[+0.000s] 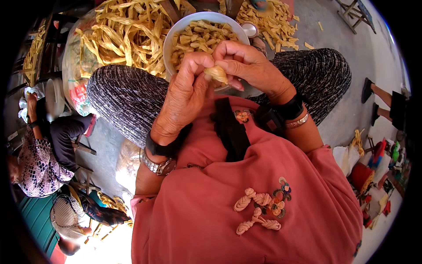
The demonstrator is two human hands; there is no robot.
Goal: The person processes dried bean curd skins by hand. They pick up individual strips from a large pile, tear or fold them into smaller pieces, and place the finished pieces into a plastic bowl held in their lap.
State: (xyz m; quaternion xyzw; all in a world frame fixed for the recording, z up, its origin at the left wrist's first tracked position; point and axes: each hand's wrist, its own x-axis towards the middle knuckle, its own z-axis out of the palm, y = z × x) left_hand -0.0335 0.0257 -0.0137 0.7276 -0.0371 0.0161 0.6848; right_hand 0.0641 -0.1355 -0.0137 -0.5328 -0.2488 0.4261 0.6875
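Observation:
Between my fingertips, over the near rim of a white bowl, is a small pale-yellow folded piece of what looks like dried bean curd stick. My left hand pinches it from the left, thumb and fingers closed. My right hand grips its upper right side, its fingers curled. Short yellow-brown bean curd pieces fill the bowl. Both hands hide part of the bowl's near side.
Long dried strips are heaped in a clear plastic bag at the far left. Short cut pieces lie piled at the far right. Two people sit at the left. Another person's legs and a clutter pile are at the right.

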